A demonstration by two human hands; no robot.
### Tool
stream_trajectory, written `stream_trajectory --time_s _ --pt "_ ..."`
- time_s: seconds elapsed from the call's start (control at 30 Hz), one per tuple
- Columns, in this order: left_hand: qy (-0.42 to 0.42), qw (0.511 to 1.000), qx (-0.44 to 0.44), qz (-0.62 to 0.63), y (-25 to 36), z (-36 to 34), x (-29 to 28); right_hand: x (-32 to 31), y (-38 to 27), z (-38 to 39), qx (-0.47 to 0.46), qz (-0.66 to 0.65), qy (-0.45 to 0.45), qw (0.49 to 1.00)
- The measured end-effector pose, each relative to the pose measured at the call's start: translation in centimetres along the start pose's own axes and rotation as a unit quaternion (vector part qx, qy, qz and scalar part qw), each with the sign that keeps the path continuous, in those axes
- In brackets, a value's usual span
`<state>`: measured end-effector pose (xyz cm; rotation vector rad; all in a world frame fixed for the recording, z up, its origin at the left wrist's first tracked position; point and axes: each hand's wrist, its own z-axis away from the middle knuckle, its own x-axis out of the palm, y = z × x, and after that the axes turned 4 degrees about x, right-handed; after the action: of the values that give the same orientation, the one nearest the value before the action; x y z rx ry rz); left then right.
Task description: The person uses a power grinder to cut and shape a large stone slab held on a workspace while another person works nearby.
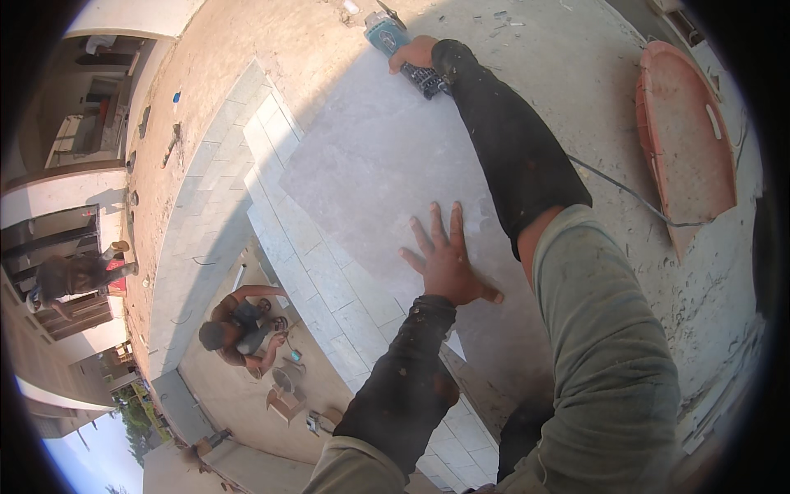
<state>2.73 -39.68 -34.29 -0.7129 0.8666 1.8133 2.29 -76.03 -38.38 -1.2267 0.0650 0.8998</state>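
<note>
My right hand [414,54] is closed around a teal and black angle grinder [384,34] at the far edge of a large grey slab [346,173], probably a tile, on the dusty ground. My left hand [444,263] lies flat on the slab, fingers spread, nearer my body. A dark cord [625,193] runs across the ground to the right of my right arm. Both forearms wear black sleeves.
A red plastic tub [683,140] lies at right. Left of the slab, tiled walling [304,255] drops to a lower area where a co-worker [239,329] crouches near a bucket and box [286,403]. Another person [70,276] is at far left, by a building.
</note>
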Motion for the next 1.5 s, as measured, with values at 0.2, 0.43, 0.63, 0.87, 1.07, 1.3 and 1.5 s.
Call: stream_trajectory --time_s 0.2,0.43,0.63,0.87,1.07,1.3,1.5 --pt "-0.006 1.000 -0.001 0.000 -0.5 -0.3 0.4 -0.2 -0.1 0.2 0.014 -0.004 -0.017 1.000" --pt "-0.015 1.000 -0.002 0.001 -0.2 -0.4 0.2 0.1 0.3 -0.1 0.004 -0.013 -0.013 1.000" --pt "-0.009 1.000 0.001 0.003 -0.3 -0.4 0.3 0.1 0.3 -0.2 0.013 -0.001 -0.004 1.000" --pt "0.002 1.000 0.002 0.002 -0.1 -0.3 0.4 0.1 0.7 -1.1 0.035 0.009 -0.015 0.999" --pt "0.001 1.000 -0.003 -0.019 0.1 -0.3 0.2 0.2 0.4 -0.7 0.029 0.014 -0.016 0.999" --pt "0.006 1.000 0.001 -0.018 0.0 -0.3 0.2 0.0 0.3 -0.3 0.016 0.024 -0.012 1.000" --pt "0.005 1.000 -0.001 -0.017 0.0 -0.3 0.3 0.0 0.5 0.1 0.017 0.011 -0.014 1.000"
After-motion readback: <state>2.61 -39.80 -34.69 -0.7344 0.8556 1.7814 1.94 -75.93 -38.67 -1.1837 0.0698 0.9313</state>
